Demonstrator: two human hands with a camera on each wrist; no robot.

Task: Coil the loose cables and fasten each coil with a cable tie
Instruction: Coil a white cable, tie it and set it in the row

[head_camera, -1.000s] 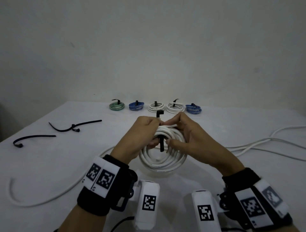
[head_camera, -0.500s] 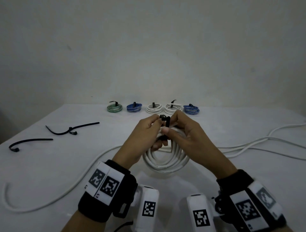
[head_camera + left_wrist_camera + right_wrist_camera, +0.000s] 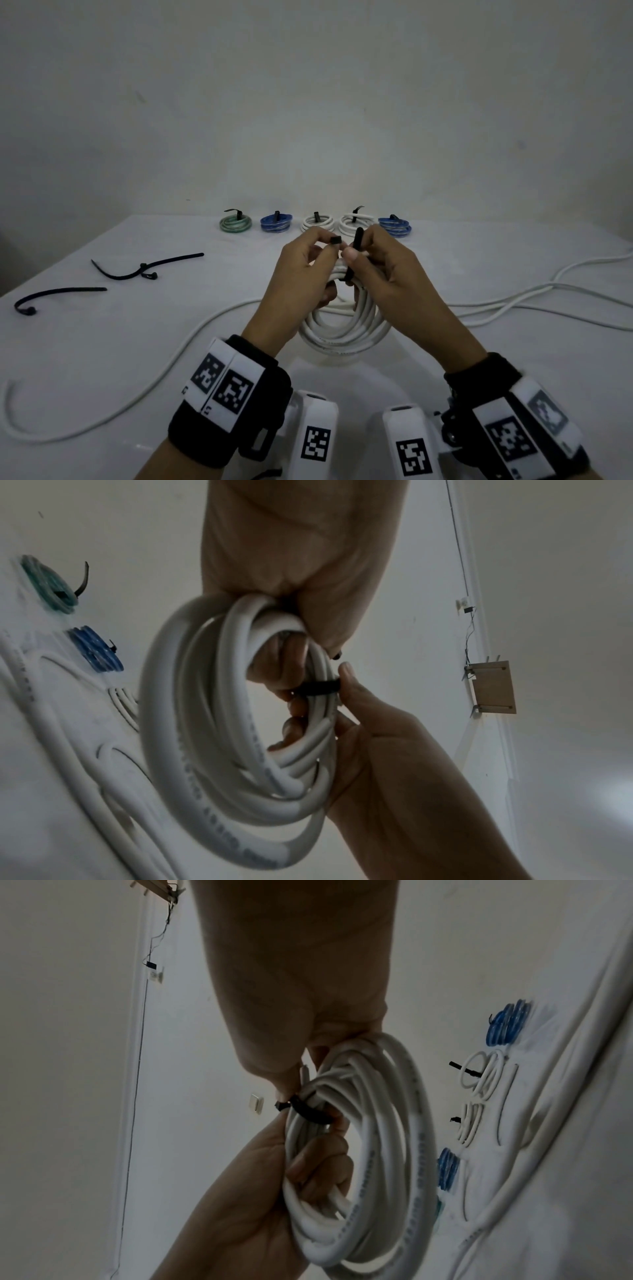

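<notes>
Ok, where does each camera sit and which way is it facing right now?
Head: worn on the head, faces forward and down at the table; both hands and wristbands show.
Left wrist: looks along the left hand at the white coil.
Right wrist: looks along the right hand at that coil.
Shared: all three show the coil and black tie.

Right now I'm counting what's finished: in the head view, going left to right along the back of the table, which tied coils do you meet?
Green coil → blue coil → white coil → second white coil → second blue coil.
</notes>
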